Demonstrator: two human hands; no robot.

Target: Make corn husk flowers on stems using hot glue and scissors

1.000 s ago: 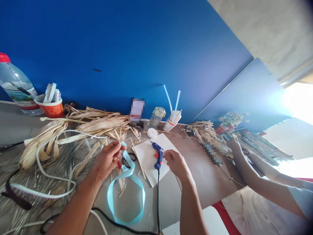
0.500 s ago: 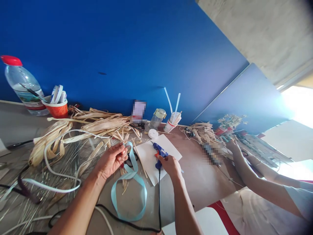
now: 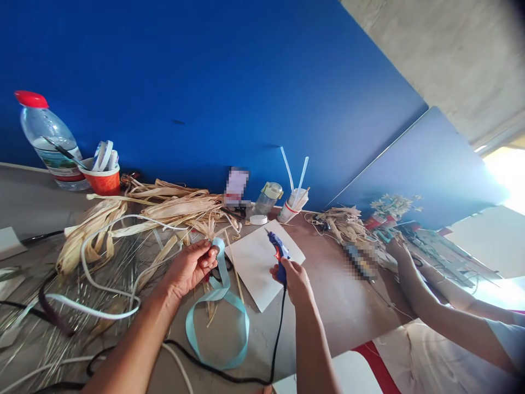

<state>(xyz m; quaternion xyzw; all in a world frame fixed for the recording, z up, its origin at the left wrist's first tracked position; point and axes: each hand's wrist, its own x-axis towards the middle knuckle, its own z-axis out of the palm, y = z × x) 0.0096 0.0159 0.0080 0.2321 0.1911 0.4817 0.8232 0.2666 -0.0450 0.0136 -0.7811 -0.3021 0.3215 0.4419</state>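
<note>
My left hand (image 3: pixel 199 261) is closed, pinching a small flower of pale dried husk (image 3: pixel 209 229) together with the end of a light blue ribbon (image 3: pixel 222 265). The ribbon hangs down from my fingers and lies in a loop on the table. My right hand (image 3: pixel 296 276) is wrapped around the handle of a blue glue gun (image 3: pixel 279 249), its nozzle pointing up and away over a white sheet of paper (image 3: pixel 254 257). A black cord runs from the handle toward me. What sits inside the left fingertips is hidden.
Bundles of dried husks (image 3: pixel 176 210) and thin clear wires (image 3: pixel 123 273) cover the left side. A bottle (image 3: pixel 51 145), a red cup (image 3: pixel 102 180), a jar (image 3: pixel 267 198) and a cup of glue sticks (image 3: pixel 292 208) stand along the blue partition. A co-worker's arms (image 3: pixel 426 295) reach in at right.
My right hand has raised the glue gun off the paper and tilted it more upright. My left hand still pinches the husk flower and ribbon. The view has shifted slightly left.
</note>
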